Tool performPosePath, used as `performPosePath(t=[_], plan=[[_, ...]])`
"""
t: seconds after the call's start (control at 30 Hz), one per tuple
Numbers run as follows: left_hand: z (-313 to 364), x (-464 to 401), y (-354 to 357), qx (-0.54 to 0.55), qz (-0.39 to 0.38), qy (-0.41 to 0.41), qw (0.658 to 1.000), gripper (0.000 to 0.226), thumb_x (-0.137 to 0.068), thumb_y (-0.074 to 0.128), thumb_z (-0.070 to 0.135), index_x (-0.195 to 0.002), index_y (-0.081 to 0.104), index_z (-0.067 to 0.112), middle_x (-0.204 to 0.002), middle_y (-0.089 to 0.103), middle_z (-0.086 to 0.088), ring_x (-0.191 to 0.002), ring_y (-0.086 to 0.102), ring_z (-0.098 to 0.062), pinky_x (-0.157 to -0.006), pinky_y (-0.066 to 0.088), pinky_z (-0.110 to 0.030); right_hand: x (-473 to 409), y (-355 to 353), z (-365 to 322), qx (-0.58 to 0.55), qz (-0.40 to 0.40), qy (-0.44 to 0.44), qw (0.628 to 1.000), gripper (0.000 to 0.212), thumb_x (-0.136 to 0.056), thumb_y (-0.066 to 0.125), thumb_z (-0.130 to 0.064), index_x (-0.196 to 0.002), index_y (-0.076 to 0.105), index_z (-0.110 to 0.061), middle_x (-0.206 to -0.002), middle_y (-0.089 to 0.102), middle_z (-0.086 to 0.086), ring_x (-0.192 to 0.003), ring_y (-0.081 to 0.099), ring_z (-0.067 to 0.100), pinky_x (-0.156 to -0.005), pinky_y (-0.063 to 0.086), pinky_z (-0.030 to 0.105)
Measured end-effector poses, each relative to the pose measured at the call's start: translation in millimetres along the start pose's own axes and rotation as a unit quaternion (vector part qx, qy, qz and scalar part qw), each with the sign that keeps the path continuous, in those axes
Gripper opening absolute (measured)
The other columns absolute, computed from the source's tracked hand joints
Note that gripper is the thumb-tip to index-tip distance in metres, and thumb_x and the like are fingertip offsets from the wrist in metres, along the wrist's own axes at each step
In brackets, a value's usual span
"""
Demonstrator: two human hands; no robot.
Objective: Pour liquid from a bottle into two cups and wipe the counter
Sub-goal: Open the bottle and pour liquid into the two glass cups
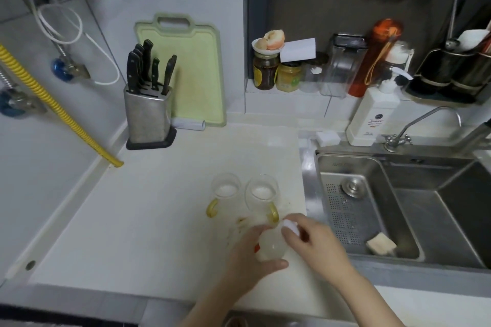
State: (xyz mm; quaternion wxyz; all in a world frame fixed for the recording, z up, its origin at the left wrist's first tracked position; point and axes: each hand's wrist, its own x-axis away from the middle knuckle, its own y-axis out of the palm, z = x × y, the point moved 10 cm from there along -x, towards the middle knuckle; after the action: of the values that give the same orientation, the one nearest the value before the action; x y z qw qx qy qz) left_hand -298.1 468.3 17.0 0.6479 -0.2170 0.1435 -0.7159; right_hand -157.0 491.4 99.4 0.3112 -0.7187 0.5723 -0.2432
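Two clear glass cups with yellow handles stand side by side on the white counter (148, 207): the left cup (225, 190) and the right cup (261, 191). Just in front of them my left hand (249, 260) grips a small clear plastic bottle (271, 245) around its body. My right hand (313, 241) pinches the bottle's white cap (291, 227) at the top. Brownish smears (242, 221) mark the counter beside the bottle.
A steel sink (398, 207) lies to the right, with a sponge (381, 244) in its perforated tray. A knife block (148, 111) and green cutting board (191, 74) stand at the back. Jars, bottles and a soap dispenser (372, 117) line the back ledge. A yellow hose (53, 103) crosses at left.
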Motion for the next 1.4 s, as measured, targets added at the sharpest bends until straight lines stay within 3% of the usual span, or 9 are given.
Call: performPosePath(t=[0.23,0.53,0.7,0.9,1.03,1.13,1.2,1.27,1.4], plan=[[48.7,24.1,-26.8,-0.066,0.07,0.064,0.993,0.067,-0.051,0.059,0.086,-0.112,0.033,0.073,-0.114,0.052,0.031,-0.106,0.052,0.005,-0.084,0.046,-0.014,1.0,-25.2,-20.8,0.09,0.047,-0.013,0.995,0.064,-0.065,0.027,-0.087,-0.084,0.052,-0.031,-0.057,0.051,-0.01,-0.057,0.05,0.004,-0.049,0.034,0.02],[70.4,40.9,-49.0,-0.079,0.076,0.057,0.992,0.066,-0.049,0.063,0.084,-0.109,0.046,0.065,-0.108,0.06,0.038,-0.099,0.057,0.015,-0.086,0.05,-0.016,-1.6,-29.3,-46.2,-0.029,0.019,-0.084,0.996,0.028,-0.082,0.058,-0.047,-0.068,0.053,-0.024,-0.055,0.051,-0.012,-0.062,0.049,0.003,-0.055,0.035,0.016],[79.7,36.4,-58.3,-0.041,0.041,0.052,0.997,0.061,-0.053,0.074,0.072,-0.108,0.051,0.063,-0.1,0.065,0.033,-0.091,0.063,0.01,-0.081,0.053,-0.019,-6.9,-32.1,-60.2,-0.071,0.015,-0.114,0.991,0.03,-0.069,0.041,-0.06,-0.063,0.044,-0.031,-0.054,0.044,-0.008,-0.061,0.047,0.007,-0.055,0.034,0.017],[73.0,32.9,-64.0,0.074,-0.05,0.014,0.996,0.051,-0.061,0.083,0.038,-0.108,0.064,0.047,-0.1,0.072,0.016,-0.095,0.067,-0.002,-0.076,0.051,-0.015,-13.5,-37.2,-99.7,-0.104,-0.006,-0.225,0.969,0.033,-0.076,0.046,-0.045,-0.082,0.064,-0.018,-0.068,0.056,-0.009,-0.069,0.049,0.006,-0.063,0.039,0.019],[69.2,25.9,-87.1,0.037,-0.004,0.024,0.999,0.062,-0.053,0.082,0.059,-0.109,0.055,0.059,-0.103,0.068,0.025,-0.096,0.065,0.004,-0.082,0.054,-0.023,-19.1,-30.3,-102.8,-0.011,-0.076,-0.188,0.979,0.052,-0.078,0.036,-0.069,-0.119,0.051,-0.041,-0.083,0.051,-0.021,-0.08,0.051,0.0,-0.073,0.043,0.017],[61.2,16.8,-95.6,0.004,0.009,0.027,1.0,0.069,-0.05,0.077,0.071,-0.112,0.054,0.056,-0.103,0.068,0.024,-0.096,0.064,0.003,-0.085,0.055,-0.034,-28.8,-33.9,-104.2,0.13,-0.056,-0.143,0.98,0.062,-0.067,0.026,-0.085,-0.083,0.053,-0.032,-0.069,0.051,-0.012,-0.064,0.048,0.003,-0.059,0.038,0.02],[53.8,12.9,-97.5,-0.004,0.003,0.023,1.0,0.069,-0.049,0.077,0.072,-0.112,0.052,0.058,-0.102,0.067,0.025,-0.095,0.064,0.004,-0.086,0.054,-0.034,-31.4,-26.1,-110.2,0.124,-0.084,-0.15,0.977,0.047,-0.078,0.038,-0.073,-0.076,0.052,-0.028,-0.069,0.048,-0.008,-0.064,0.047,0.006,-0.057,0.034,0.022],[45.3,10.3,-100.9,-0.008,0.003,0.021,1.0,0.068,-0.046,0.077,0.073,-0.108,0.05,0.065,-0.102,0.065,0.03,-0.096,0.062,0.006,-0.087,0.053,-0.03,-28.5,-16.2,-115.8,0.042,-0.149,-0.169,0.973,0.023,-0.087,0.053,-0.05,-0.104,0.059,-0.037,-0.085,0.049,-0.013,-0.078,0.049,0.0,-0.065,0.034,0.015],[37.8,3.9,-107.2,-0.021,-0.01,0.037,0.999,0.066,-0.046,0.075,0.075,-0.105,0.045,0.071,-0.104,0.06,0.036,-0.097,0.059,0.009,-0.086,0.05,-0.019,-29.6,-7.9,-114.0,-0.016,-0.144,-0.134,0.98,0.044,-0.084,0.058,-0.049,-0.127,0.048,-0.045,-0.105,0.05,-0.02,-0.089,0.051,-0.004,-0.072,0.036,0.006]])
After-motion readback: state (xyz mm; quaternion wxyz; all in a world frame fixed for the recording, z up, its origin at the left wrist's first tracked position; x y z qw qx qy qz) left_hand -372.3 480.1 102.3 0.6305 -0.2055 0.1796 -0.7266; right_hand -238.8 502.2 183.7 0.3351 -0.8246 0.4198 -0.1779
